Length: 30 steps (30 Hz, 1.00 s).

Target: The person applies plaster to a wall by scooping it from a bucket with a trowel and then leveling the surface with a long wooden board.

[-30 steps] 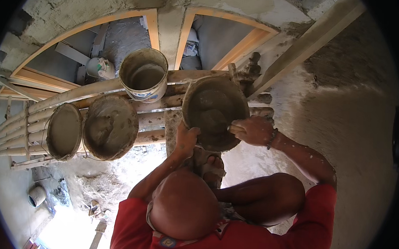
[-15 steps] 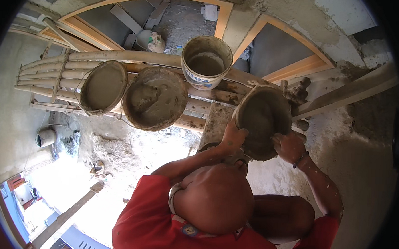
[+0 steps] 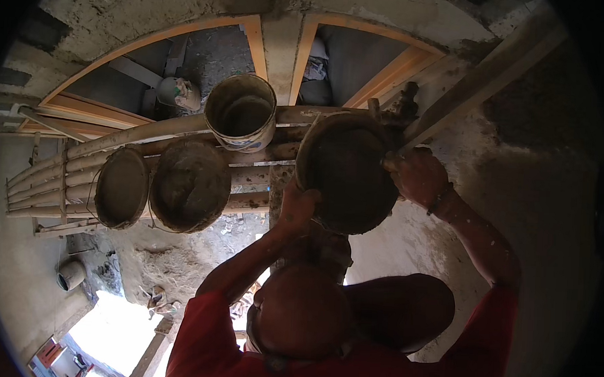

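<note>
A mortar-caked bucket stands before me at the end of the pole platform, its mouth tilted toward me. Dark grey wet mortar lines its inside. My left hand grips the bucket's near-left rim, thumb over the edge. At the opposite side, my right hand is closed next to the right rim, with a small piece of something showing at its fingers. What it holds is too dark to make out.
On the bamboo poles sit a mortar-filled bucket, a wider mortar tub and a taller pail. A slanting beam rises at right. Wooden window frames stand behind. Below left lies a bucket.
My right hand has risen along the bucket's right side. The left hand stays on the rim. The view has shifted, with the scene farther left, and the picture is darker.
</note>
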Available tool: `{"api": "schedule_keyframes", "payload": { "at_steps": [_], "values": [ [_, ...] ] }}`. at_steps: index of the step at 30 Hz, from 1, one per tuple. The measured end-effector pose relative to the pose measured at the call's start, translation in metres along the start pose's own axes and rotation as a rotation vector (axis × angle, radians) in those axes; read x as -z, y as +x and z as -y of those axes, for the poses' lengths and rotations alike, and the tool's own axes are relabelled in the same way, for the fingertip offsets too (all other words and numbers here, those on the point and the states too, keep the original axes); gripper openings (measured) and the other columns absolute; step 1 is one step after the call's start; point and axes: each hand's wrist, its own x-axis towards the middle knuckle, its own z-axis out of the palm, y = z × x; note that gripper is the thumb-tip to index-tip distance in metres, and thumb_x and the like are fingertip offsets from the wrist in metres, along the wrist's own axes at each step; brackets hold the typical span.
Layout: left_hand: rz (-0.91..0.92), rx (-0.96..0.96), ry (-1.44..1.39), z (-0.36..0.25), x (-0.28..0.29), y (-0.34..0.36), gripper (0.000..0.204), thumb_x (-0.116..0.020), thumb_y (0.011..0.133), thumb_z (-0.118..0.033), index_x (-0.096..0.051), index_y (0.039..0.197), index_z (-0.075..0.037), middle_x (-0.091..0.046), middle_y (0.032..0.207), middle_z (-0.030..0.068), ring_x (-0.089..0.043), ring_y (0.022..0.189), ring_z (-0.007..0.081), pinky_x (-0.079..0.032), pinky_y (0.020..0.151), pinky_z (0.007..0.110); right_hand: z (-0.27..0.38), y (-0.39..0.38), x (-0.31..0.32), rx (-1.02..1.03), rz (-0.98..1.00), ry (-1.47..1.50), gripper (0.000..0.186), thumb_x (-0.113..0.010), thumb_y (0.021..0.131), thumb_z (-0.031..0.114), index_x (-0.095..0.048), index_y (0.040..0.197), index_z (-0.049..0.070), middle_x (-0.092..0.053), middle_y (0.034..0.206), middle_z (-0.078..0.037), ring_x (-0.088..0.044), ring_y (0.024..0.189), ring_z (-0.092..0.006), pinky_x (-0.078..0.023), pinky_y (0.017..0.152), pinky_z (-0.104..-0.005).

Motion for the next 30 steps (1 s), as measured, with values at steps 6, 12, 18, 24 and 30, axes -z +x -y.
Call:
{"api": "schedule_keyframes", "payload": {
  "at_steps": [6,12,18,24,30],
  "values": [
    [0.046,-0.057,0.245,-0.082,-0.044,-0.048,0.054,-0.053,0.074,0.0,-0.046,0.128,-0.002,-0.059,0.113,0.0135,-0.062,0.092,0.0243,-0.054,0.079,0.037,0.008,-0.044,0.05,0.009,0.223,0.383,0.021,-0.058,0.081,0.021,-0.069,0.098,0.014,-0.069,0.085,-0.007,-0.068,0.069,-0.0303,-0.056,0.061,-0.0429],
    [0.076,-0.074,0.007,-0.181,-0.114,-0.143,0.057,-0.048,0.067,0.003,-0.051,0.124,0.001,-0.061,0.11,0.0114,-0.061,0.094,0.0228,-0.051,0.079,0.033,-0.029,-0.127,0.225,0.019,0.074,0.652,0.023,-0.06,0.083,0.026,-0.06,0.1,0.011,-0.068,0.082,-0.011,-0.066,0.073,-0.0334,-0.055,0.067,-0.0448],
    [0.136,-0.09,0.056,-0.28,-0.193,-0.233,0.059,-0.047,0.064,0.006,-0.051,0.124,0.002,-0.061,0.108,0.011,-0.061,0.093,0.0234,-0.051,0.08,0.033,-0.061,-0.182,0.362,-0.259,0.024,0.26,0.02,-0.056,0.084,0.022,-0.062,0.101,0.012,-0.066,0.074,-0.016,-0.067,0.064,-0.0334,-0.053,0.054,-0.0466],
    [0.211,-0.084,0.148,-0.368,-0.264,-0.31,0.055,-0.05,0.063,0.004,-0.052,0.118,0.002,-0.06,0.103,0.0088,-0.059,0.089,0.0215,-0.048,0.079,0.032,-0.058,-0.23,0.426,0.113,0.112,0.109,0.018,-0.053,0.086,0.02,-0.061,0.099,0.011,-0.061,0.094,-0.005,-0.066,0.079,-0.023,-0.056,0.062,-0.035],
    [0.216,-0.232,0.345,-0.428,-0.321,-0.351,0.04,-0.05,0.064,0.0,-0.06,0.103,0.002,-0.059,0.086,0.004,-0.054,0.074,0.0154,-0.045,0.068,0.03,-0.088,-0.317,0.531,0.056,-0.105,0.131,0.031,-0.053,0.089,0.03,-0.058,0.117,0.017,-0.057,0.119,-0.001,-0.062,0.099,-0.0177,-0.057,0.074,-0.0334]
  ]
}}
